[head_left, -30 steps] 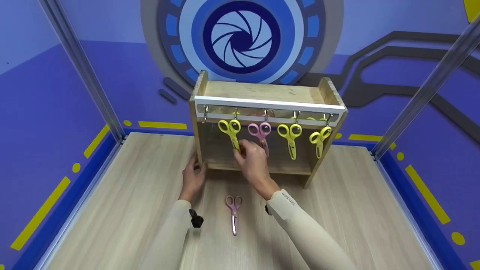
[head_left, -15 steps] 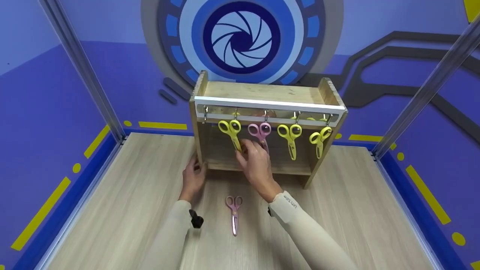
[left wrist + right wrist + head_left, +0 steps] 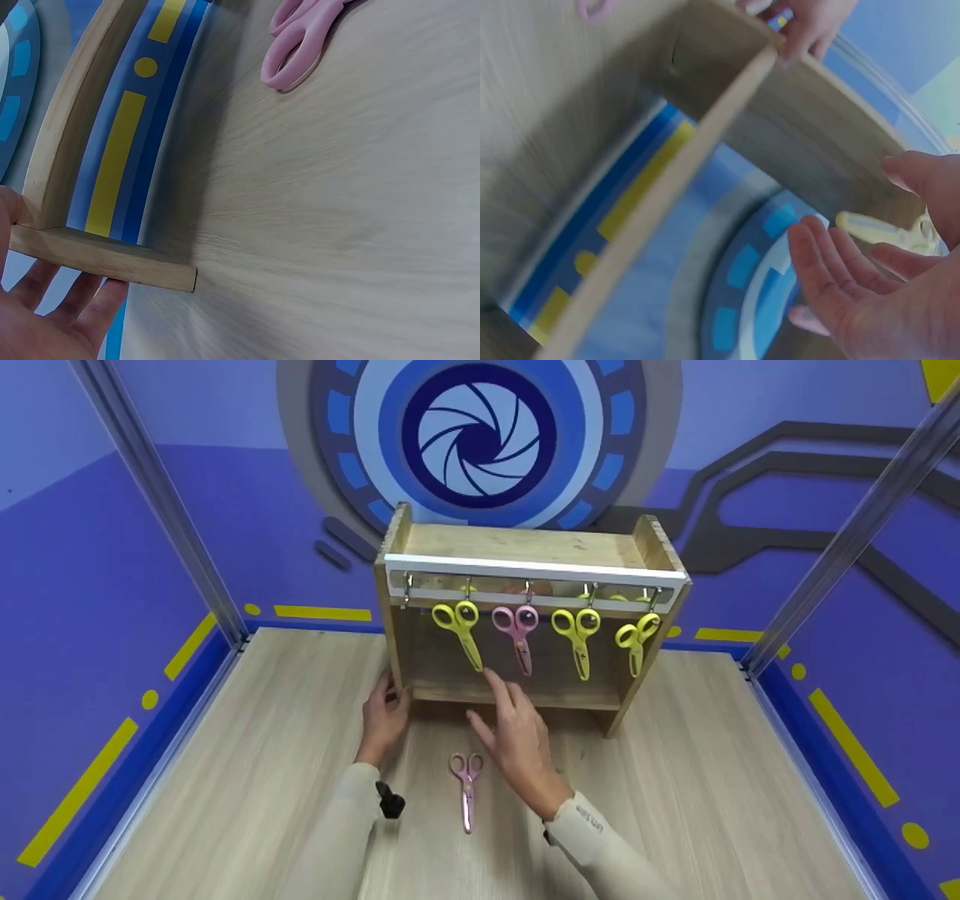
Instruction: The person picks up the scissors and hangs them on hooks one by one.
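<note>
My left hand (image 3: pixel 384 726) grips the lower left side panel of a small wooden rack (image 3: pixel 525 544); in the left wrist view, thumb and fingers (image 3: pixel 97 315) lie on opposite sides of the board. My right hand (image 3: pixel 520 739), fingers extended and holding nothing, is in front of the rack. Its index fingertip is just below the tip of the left yellow scissors (image 3: pixel 469 646), which hang tilted from a hook. Beside them hang pink scissors (image 3: pixel 523 656) and two more pairs of yellow scissors (image 3: pixel 581 649). Another pair of pink scissors (image 3: pixel 468 806) lies on the table, handles toward the rack.
A white rail (image 3: pixel 536 568) with several metal hooks runs along the rack's upper front. The leftmost hook (image 3: pixel 408 591) bears nothing. A light wood table (image 3: pixel 720 780) carries the rack, with printed blue walls (image 3: pixel 225 532) behind and at both sides.
My right hand has let go of the left yellow scissors' lower end and drawn back toward me, fingers opening. Those scissors still hang from their hook. My left hand keeps its grip.
</note>
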